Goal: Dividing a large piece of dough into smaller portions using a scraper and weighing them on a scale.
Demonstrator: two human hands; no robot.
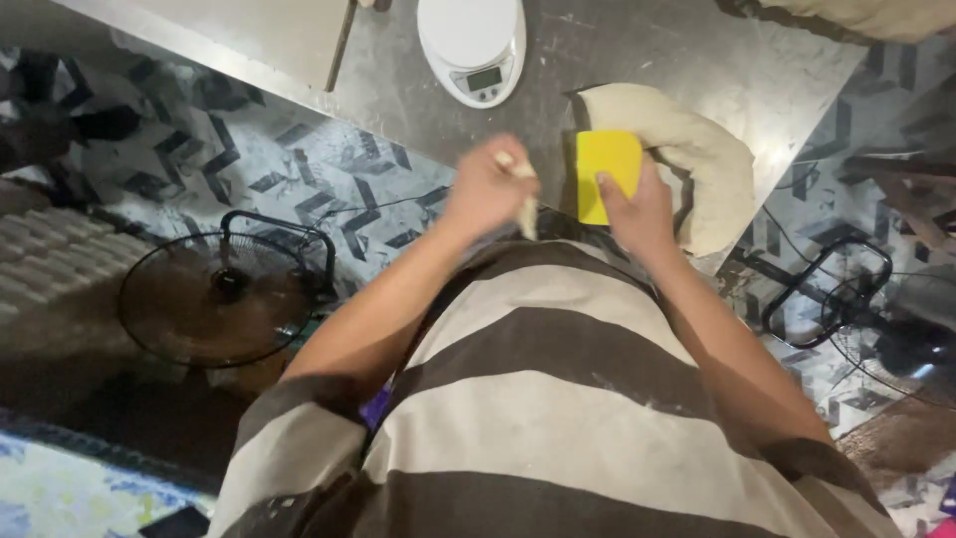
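**A:** What do you have on the head view?

**B:** I'm looking straight down at a steel table [637, 60]. My right hand [637, 204] is closed around a yellow dough scraper [605, 169], held upright with its blade against the near end of a large slab of dough [687, 159].

**A:** And the other hand?

**B:** My left hand [488, 189] is curled shut on a small strip of dough [526, 204], which hangs down from the fingers, just left of the scraper and apart from the slab. The picture is a little blurred there, so I can't tell whether the strip is fully severed at its top end, but I'd judge it is.

**A:** Where does the slab sit?

**B:** At the near right corner of the table, with its lower end drooping over the edge. A white digital kitchen scale [472, 45] stands further back, well apart from the dough, with nothing on its platter. A second pale mass [876, 15] shows at the top right corner; it may be more dough, I can't say.

**A:** How far along does it look?

**B:** Early, I'd say. One small piece is off in my hand, nearly the whole slab is uncut, and I see no portioned pieces lying on the table.

**A:** Anything else around?

**B:** A floor fan [214, 294] on the patterned tiles to the left, and cables on the right.
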